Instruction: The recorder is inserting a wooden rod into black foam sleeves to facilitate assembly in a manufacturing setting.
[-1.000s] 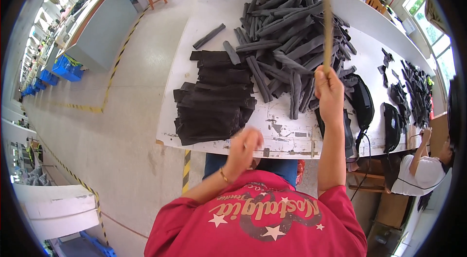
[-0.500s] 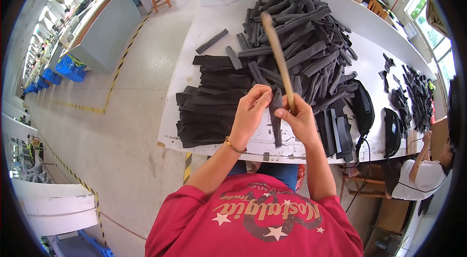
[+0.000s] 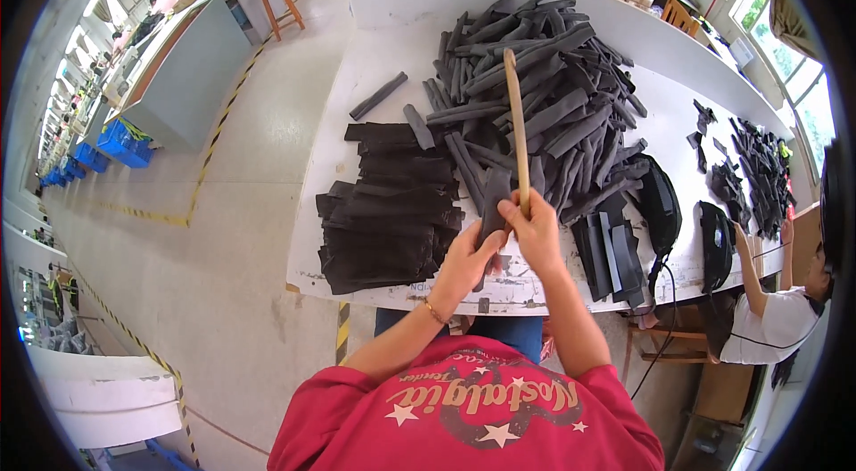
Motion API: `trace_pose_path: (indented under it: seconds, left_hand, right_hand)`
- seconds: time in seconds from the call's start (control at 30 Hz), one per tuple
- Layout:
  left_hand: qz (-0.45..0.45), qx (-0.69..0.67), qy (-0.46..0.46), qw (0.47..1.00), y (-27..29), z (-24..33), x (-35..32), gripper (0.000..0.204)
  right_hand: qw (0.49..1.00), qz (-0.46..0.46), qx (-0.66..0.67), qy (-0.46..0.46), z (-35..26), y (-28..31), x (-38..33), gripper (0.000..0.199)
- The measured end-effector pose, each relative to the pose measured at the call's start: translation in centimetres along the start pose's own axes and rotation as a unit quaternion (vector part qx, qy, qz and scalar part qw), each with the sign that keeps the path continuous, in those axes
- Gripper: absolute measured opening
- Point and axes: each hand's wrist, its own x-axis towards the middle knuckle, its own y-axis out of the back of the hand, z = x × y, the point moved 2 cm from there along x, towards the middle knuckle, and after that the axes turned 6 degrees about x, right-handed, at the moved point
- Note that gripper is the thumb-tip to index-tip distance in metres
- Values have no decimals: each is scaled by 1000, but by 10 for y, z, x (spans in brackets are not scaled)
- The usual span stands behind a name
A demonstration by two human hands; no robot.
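The person stands at the near edge of a white worktable [image 3: 374, 70]. The right hand [image 3: 538, 235] is closed around the lower end of a long, slim wooden stick [image 3: 514, 128], which rises away from the body over the table. The left hand [image 3: 465, 264] is pinched on a dark, flat, tube-like fabric sleeve [image 3: 492, 208], held just beside the stick's lower end. The two hands are touching or nearly so; whether the stick has entered the sleeve cannot be told.

To the left on the table lies a stack of flattened black sleeves [image 3: 388, 212]. Farther off, towards the middle, is a loose heap of black rolled tubes [image 3: 535, 87]. To the right lie two dark rounded pouches with cords [image 3: 664, 203]. At the far right another person's arm [image 3: 758, 279] reaches up to the table edge.

Judgement: the sleeve appears light, soft and limp, likely to buckle unless gripped close to its open end. The stick appears stiff and light, best held low for control. The material looks matt rather than slippery, and nothing in hand seems fragile.
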Motion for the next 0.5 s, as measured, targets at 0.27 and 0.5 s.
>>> trace_pose_path:
  seconds: [0.27,0.5]
  left_hand:
    - [-34,89,53,994,18,-2,-4,17]
    - [111,379,-189,899,89,58,27,10]
  right_hand:
    - [948,174,-136,229,-128,44,168,25]
    - [980,137,-91,113,-80,65,153,29]
